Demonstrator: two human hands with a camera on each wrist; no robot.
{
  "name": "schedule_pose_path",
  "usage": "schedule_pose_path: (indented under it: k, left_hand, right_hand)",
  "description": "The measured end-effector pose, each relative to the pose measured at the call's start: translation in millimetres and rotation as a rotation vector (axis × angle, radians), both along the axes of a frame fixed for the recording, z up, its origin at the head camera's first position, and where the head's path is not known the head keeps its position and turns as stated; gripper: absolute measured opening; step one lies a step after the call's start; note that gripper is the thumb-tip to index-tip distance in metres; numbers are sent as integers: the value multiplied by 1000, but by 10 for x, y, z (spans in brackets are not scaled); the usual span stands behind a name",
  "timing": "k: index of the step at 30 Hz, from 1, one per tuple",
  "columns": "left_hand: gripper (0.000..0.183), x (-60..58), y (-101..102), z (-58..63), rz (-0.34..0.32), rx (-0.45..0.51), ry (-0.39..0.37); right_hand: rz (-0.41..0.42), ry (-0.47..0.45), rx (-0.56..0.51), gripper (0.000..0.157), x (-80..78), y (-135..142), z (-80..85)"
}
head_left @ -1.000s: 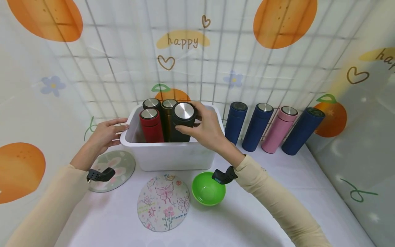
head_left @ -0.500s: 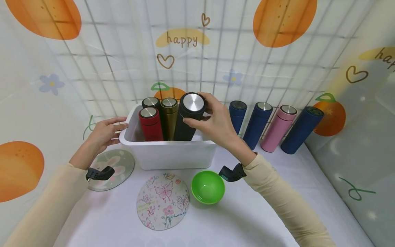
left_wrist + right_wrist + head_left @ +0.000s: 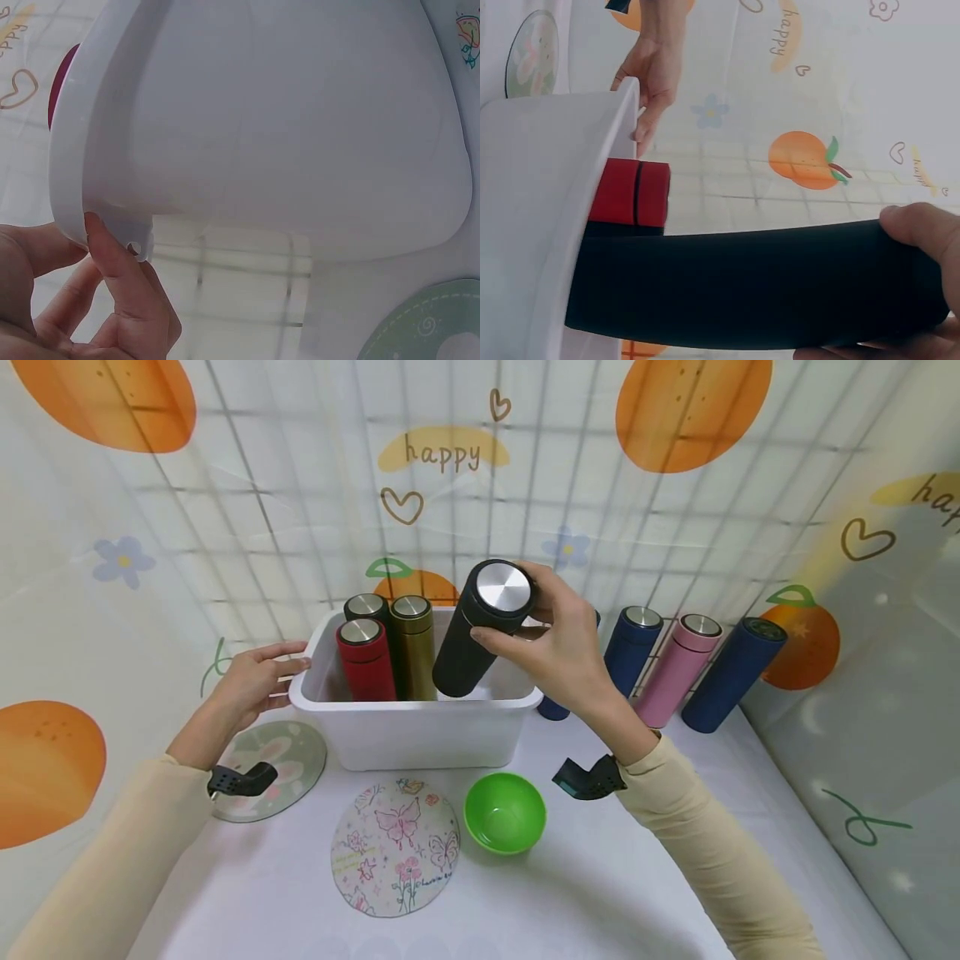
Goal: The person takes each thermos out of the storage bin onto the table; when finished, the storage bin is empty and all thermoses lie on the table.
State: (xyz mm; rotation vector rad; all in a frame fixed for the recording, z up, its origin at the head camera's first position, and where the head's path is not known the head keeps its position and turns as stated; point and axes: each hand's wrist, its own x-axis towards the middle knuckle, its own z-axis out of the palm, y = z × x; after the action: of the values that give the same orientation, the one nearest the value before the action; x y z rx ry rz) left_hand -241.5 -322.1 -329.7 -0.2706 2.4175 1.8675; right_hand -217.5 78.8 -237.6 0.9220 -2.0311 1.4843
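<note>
In the head view my right hand [image 3: 566, 639] grips a black thermos [image 3: 467, 643] near its silver-topped lid. The thermos tilts with its lid to the right, and its base overlaps the inside of a white plastic bin [image 3: 427, 735]. My left hand [image 3: 255, 681] holds the bin's left end; up close in the left wrist view, thumb and fingers [image 3: 112, 262] pinch the rim. Standing in the bin's left half are a red thermos [image 3: 366, 662], a gold one [image 3: 413, 639] and another black one [image 3: 367, 605]. The right wrist view shows the held thermos [image 3: 750, 289] lengthwise.
Right of the bin, two blue thermoses [image 3: 633, 647] [image 3: 735, 677] and a pink thermos [image 3: 678, 668] lean at the back; my right hand mostly hides a third blue one [image 3: 553, 709]. In front lie a green bowl [image 3: 506, 814], a butterfly-print round mat [image 3: 396, 852] and a green mat [image 3: 300, 760].
My right hand has raised the black thermos up and to the right, from among the others in the bin, and it tilts more. My left hand stays on the bin's rim.
</note>
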Motion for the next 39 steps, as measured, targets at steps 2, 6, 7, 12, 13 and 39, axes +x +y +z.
schedule_pose_path:
  k: [2,6,7,12,13,39]
  left_hand:
    - [59,-1,1,-2,-2,-2,1]
    - [59,-7,2,-5,-2,-14,-2]
    - [59,-8,4,-5,-3,-17,-2]
    - [60,-10,7,-2,-7,-23,-5]
    - [60,-10,8,-1,-7,-21,-6]
    - [60,-4,3,-11,6,-28,-4]
  right_hand:
    - [-5,-7,-15,61,11,35,25]
    - [-22,-1,-39,60,22,109,70]
    - [-30,4,-43,60,21,130,78]
    - [-97,24,-44,61,24,232,112]
    - [-111,27,-47,61,26,252,121]
    - [-282,88,-76,60,111,725,219]
